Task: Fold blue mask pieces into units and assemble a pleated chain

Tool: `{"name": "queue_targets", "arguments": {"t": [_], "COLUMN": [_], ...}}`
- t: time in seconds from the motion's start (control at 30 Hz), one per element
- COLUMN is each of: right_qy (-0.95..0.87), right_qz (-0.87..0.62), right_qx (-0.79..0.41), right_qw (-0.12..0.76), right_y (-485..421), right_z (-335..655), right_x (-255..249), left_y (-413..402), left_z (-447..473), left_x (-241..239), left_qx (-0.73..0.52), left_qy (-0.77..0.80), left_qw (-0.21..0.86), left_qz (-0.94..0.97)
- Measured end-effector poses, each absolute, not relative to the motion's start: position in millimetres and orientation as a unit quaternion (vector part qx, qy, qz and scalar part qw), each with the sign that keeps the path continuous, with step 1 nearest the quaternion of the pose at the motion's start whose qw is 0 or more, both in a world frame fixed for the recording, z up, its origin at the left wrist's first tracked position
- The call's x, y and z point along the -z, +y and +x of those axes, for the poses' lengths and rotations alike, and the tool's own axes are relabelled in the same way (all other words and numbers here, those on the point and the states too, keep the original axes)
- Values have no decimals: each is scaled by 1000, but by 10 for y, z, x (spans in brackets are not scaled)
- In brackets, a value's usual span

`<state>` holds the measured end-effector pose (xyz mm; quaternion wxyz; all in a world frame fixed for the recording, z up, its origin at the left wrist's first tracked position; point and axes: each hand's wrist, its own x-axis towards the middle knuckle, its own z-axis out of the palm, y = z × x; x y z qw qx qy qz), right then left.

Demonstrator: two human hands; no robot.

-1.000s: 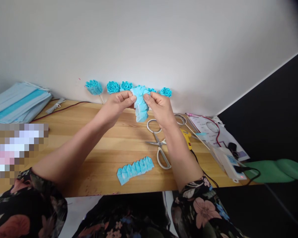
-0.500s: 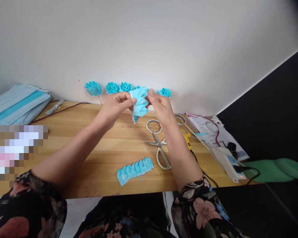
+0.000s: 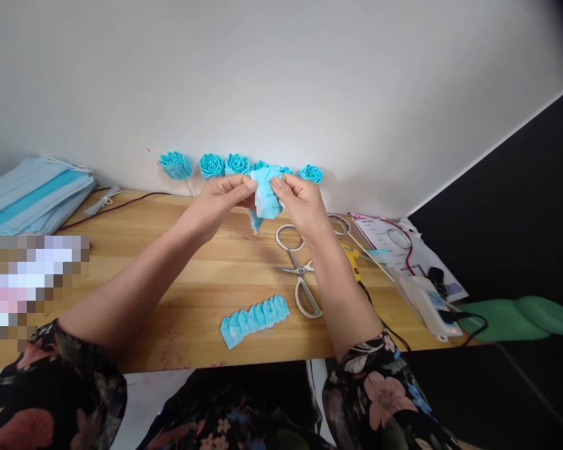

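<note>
Both my hands are raised over the wooden table, pinching one folded blue paper strip between them. My left hand grips its left edge with thumb and fingers pressed together. My right hand pinches its right top edge. The strip is bunched up and partly hidden by my fingers. A second pleated blue strip lies flat near the table's front edge. White-handled scissors lie just under my right wrist.
Several blue paper roses line the wall behind my hands. A stack of blue face masks sits at the far left. A yellow glue gun, papers and a white power strip crowd the right end.
The strip hung longer a second ago; now it is gathered tighter between my fingers. My right thumb has come down onto it. Both hands stay in nearly the same place.
</note>
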<state>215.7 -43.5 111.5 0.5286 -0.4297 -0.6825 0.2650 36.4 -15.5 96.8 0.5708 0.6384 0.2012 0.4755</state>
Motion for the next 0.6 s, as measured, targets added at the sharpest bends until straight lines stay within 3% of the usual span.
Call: {"name": "queue_targets", "arguments": {"t": [0.33,0.6], "right_qy": [-671,-649], "right_qz": [-456,-422], "right_qx": [-220,-330], "right_qw": [542,541], "right_y": [-688,-1033], "right_z": [2069,2007], "right_x": [-1181,-1154], "left_y": [-412,-756], "left_z": [237,170], "left_x": [-1118,-1013], "left_qx": [-427,-490], "left_qy": [232,248], "left_qw": [512,527], "left_qz": [708,649]}}
